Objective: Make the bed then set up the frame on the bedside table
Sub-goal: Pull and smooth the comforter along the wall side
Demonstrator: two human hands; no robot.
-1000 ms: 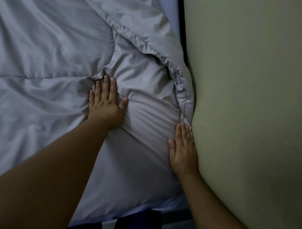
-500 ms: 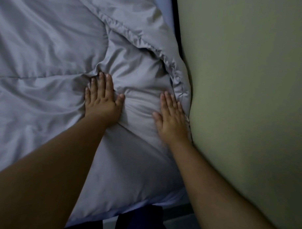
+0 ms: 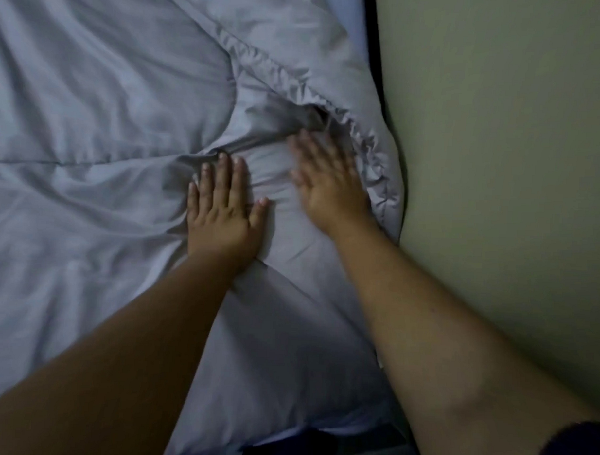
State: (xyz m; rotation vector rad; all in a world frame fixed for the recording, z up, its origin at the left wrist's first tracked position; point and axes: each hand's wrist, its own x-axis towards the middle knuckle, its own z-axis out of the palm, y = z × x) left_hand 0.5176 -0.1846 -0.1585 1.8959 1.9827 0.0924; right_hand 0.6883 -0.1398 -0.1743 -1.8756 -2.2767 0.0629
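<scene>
A grey quilted comforter covers the bed and lies rumpled, with a ruffled hem bunched against the wall side. My left hand presses flat on the fabric, palm down, fingers apart, at a crease where folds gather. My right hand lies flat just to its right, fingers spread and blurred with motion, close to the ruffled hem. Neither hand holds anything. No frame or bedside table is in view.
A pale green wall runs along the right side, tight against the bed. A strip of lighter blue sheet shows at the top by the wall. Dark floor shows below the bed's near edge.
My right hand has slid up and left from the wall-side edge across the comforter toward the ruffled hem. My left hand has stayed pressed in the same spot.
</scene>
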